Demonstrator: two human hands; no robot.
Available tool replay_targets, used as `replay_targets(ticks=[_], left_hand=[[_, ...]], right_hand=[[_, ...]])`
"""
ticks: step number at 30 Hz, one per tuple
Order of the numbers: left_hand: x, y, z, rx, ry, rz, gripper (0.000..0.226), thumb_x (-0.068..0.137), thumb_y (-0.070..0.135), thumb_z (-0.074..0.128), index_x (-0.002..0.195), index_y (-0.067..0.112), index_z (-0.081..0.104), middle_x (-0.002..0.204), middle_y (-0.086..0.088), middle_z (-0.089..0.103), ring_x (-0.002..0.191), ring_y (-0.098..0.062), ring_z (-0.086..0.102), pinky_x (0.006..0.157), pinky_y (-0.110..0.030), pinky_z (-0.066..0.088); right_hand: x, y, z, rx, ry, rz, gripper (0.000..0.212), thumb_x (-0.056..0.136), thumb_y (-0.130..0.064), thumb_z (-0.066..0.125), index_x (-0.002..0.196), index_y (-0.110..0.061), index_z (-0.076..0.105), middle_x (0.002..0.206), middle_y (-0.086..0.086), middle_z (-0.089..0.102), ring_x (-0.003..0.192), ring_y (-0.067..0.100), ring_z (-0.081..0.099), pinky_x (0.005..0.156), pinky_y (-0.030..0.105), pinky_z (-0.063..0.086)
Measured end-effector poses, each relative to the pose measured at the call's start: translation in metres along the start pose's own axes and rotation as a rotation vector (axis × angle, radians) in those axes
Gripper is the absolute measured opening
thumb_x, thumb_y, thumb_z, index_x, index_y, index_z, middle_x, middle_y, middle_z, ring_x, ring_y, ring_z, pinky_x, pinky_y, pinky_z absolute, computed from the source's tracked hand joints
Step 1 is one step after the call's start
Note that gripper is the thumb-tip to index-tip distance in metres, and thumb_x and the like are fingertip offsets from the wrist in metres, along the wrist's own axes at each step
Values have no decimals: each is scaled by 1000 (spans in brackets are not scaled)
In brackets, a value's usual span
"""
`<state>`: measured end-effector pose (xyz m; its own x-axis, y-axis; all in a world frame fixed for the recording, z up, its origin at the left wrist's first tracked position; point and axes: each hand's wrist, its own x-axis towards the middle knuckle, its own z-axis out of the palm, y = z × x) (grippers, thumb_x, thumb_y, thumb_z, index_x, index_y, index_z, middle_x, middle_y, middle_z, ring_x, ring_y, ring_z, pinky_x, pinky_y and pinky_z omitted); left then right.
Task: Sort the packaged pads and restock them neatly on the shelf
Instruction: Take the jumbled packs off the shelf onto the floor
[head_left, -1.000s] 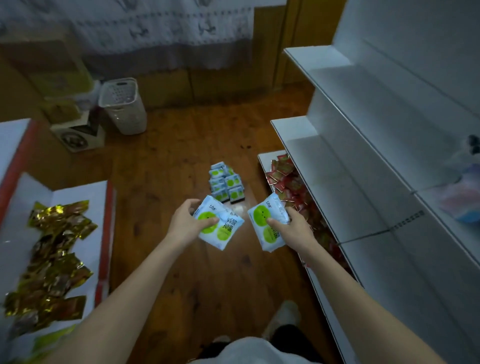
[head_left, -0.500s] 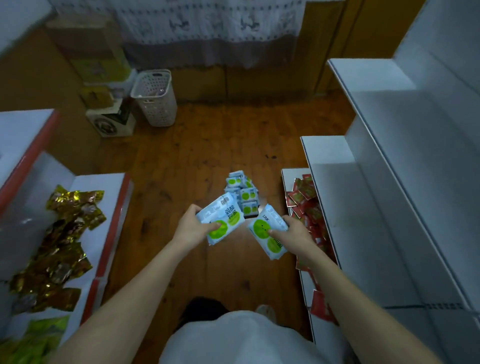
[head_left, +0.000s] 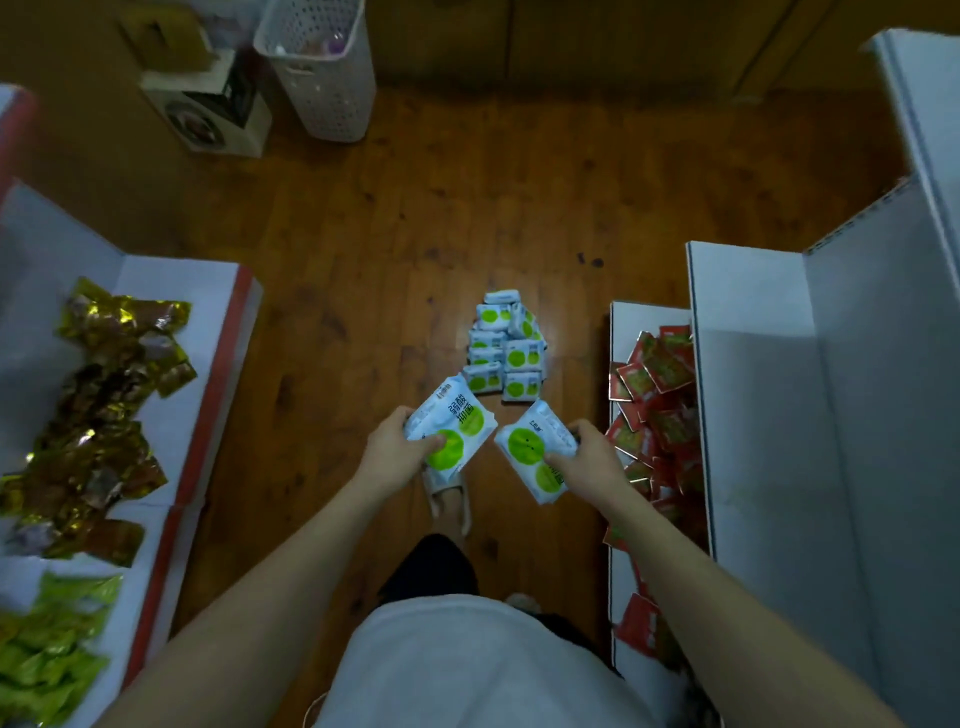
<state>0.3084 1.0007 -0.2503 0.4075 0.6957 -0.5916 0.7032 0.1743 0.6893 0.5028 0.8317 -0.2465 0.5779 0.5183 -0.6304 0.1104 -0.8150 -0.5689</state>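
Observation:
I hold two pad packs, white and light blue with green circles, above the wooden floor. My left hand (head_left: 397, 451) grips one pad pack (head_left: 453, 427) by its lower left end, thumb across its face. My right hand (head_left: 587, 460) grips the other pad pack (head_left: 531, 448) from its right side. A pile of several more pad packs (head_left: 505, 347) lies on the floor just beyond my hands. The white shelf (head_left: 769, 415) stands at the right, its middle tier bare.
Red sachets (head_left: 655, 415) fill the lowest right shelf tier. A low left shelf (head_left: 171, 291) with a red edge holds gold packets (head_left: 104, 405) and green packets (head_left: 47, 649). A white laundry basket (head_left: 324, 73) and a box (head_left: 208, 111) stand at the far wall.
The view has tilted down and turned left, so the right shelf slid to the edge. Both hands keep their packs, now a little closer to my body.

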Motion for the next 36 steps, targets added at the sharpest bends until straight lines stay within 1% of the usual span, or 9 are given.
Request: replay_targets(ticks=[9,13,16,20,22,26,30,33,36], left_hand=[[186,-12,37,114,-57,-119,17,91,34,64,96,20,56,99,-2,66,93,-23,62,76,-35,46],[275,-30,77,45,-37,-159,16,95,28,60,101,16,51,102,-6,63,93,-23,61,73,-30,44],[354,-58,122,-53,-5,-203,25,94,20,62,108,12,43,105,-12,61,95,-28,62,79,-36,51],[459,-101,183,-136,9,-318,33,97,13,58,122,1,40,102,-16,59,61,-17,54,40,-18,45],[507,-128,211,-185,11,-360,37,97,15,58,124,-2,40,115,-22,59,56,-16,58,38,-18,48],[572,-161,257,-264,10,-427,26,100,12,52,120,2,40,116,-21,58,52,-13,65,45,-22,54],[606,-177,284,-161,-47,-427,28,97,11,55,122,-1,47,109,-17,59,73,-26,64,59,-29,60],[615,-199,292,72,-10,-349,58,71,31,68,120,5,56,116,-15,63,103,-34,64,85,-49,57],[606,-193,290,200,-25,-337,55,79,27,74,122,2,52,122,-19,60,120,-36,53,97,-49,48]], right_hand=[[195,7,30,-275,-18,130,33,77,-26,77,107,-16,66,106,14,65,97,34,63,82,40,53],[284,36,57,-413,-103,149,37,81,-36,73,115,-25,66,118,13,59,114,34,50,96,39,37],[363,65,85,-467,-92,127,38,87,-34,70,123,-27,64,128,8,53,122,33,42,97,38,36],[463,111,131,-524,-113,25,39,90,-27,65,129,-25,60,127,7,55,120,33,42,97,38,39],[505,134,155,-536,-147,0,36,91,-23,64,126,-22,61,125,8,57,120,32,43,96,39,40],[564,173,194,-496,-176,10,34,89,-16,65,123,-17,62,118,14,60,123,32,42,93,42,46],[596,200,218,-540,-155,-20,31,88,-16,64,119,-16,63,115,12,59,120,32,40,90,41,42],[605,209,219,-557,-81,-62,34,86,-7,64,119,-12,59,125,12,48,121,33,39,91,39,40],[602,208,213,-518,-66,-73,38,85,-5,65,121,-8,54,128,14,45,118,33,41,90,39,40]])
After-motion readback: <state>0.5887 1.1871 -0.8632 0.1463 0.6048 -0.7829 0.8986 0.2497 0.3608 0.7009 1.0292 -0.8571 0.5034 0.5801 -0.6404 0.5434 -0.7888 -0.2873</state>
